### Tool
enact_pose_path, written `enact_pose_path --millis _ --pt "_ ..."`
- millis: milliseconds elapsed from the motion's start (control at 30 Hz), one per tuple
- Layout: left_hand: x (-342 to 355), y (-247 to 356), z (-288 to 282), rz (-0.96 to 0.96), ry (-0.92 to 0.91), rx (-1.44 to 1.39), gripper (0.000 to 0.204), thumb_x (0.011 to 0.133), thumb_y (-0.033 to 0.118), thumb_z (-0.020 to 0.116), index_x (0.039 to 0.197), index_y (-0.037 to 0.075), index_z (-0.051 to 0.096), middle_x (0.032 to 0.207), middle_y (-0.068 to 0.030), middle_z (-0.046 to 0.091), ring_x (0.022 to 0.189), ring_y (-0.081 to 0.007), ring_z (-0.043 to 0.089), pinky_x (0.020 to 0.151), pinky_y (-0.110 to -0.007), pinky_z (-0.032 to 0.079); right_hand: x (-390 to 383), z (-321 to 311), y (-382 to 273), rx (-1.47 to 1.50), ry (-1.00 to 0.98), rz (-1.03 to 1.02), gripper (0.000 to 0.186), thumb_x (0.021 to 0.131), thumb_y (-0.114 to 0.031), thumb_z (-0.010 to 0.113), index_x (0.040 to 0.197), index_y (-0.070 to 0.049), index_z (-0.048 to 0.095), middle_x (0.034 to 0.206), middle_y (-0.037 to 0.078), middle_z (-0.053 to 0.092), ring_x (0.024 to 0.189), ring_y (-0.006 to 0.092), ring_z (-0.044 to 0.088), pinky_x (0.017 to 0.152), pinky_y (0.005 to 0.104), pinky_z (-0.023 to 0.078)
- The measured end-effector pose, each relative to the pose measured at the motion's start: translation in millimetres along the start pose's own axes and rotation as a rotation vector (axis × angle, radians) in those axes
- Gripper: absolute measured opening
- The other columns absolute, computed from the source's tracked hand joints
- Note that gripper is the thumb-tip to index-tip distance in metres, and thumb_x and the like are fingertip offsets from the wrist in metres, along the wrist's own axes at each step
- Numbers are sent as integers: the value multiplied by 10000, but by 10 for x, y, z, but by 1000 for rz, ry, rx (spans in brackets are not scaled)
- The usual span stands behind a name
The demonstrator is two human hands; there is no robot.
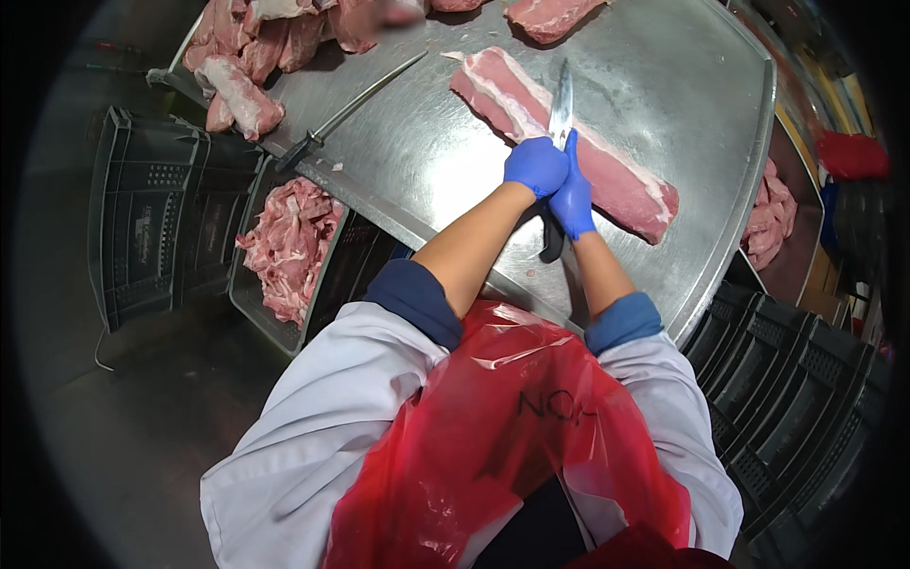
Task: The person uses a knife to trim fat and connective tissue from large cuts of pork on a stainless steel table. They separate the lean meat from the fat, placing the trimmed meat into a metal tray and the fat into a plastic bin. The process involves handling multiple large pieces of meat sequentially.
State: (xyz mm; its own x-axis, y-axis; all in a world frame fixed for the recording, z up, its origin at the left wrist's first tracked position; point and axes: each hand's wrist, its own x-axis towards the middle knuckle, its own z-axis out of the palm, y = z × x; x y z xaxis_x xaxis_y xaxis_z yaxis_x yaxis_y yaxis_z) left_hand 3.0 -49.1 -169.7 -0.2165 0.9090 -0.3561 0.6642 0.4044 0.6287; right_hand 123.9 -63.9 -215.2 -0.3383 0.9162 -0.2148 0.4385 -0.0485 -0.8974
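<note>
A long boneless pork loin (616,180) with a pale strip of fat lies diagonally across the steel table. Over its middle my blue-gloved hands press together. My right hand (573,197) is closed at a knife (562,100), whose blade points away from me. Against it, my left hand (536,166) makes a closed fist beside the fat edge; what its fingers hold is hidden. A black handle (551,245) shows below the hands; its join to the blade is covered. A sharpening steel (365,98) with a black handle lies to the left.
Several meat pieces (251,38) are heaped at the far left, and another loin (550,17) lies at the far edge. A crate of trimmings (292,248) stands left below the table (417,180); more meat (768,220) sits right. Dark crates (791,370) stand at the right.
</note>
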Motion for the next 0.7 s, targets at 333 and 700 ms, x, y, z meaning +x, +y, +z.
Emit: enact_pose_path --millis 333,700 --pt "-61 -52 -125 189 136 -171 193 868 89 513 902 -30 661 935 -266 672 841 -431 680 777 -490 553 -141 801 90 646 132 292 324 943 -241 665 1139 14 627 938 153 707 825 229 694 695 366 543" --pt "-145 -141 -277 377 228 -230 206 872 159 550 894 2 682 851 -239 649 746 -405 675 669 -498 552 -677 1588 723 327 347 42 516 1038 -288 544 1481 -63 404 1482 122 472 1301 216 499 1040 368 446"
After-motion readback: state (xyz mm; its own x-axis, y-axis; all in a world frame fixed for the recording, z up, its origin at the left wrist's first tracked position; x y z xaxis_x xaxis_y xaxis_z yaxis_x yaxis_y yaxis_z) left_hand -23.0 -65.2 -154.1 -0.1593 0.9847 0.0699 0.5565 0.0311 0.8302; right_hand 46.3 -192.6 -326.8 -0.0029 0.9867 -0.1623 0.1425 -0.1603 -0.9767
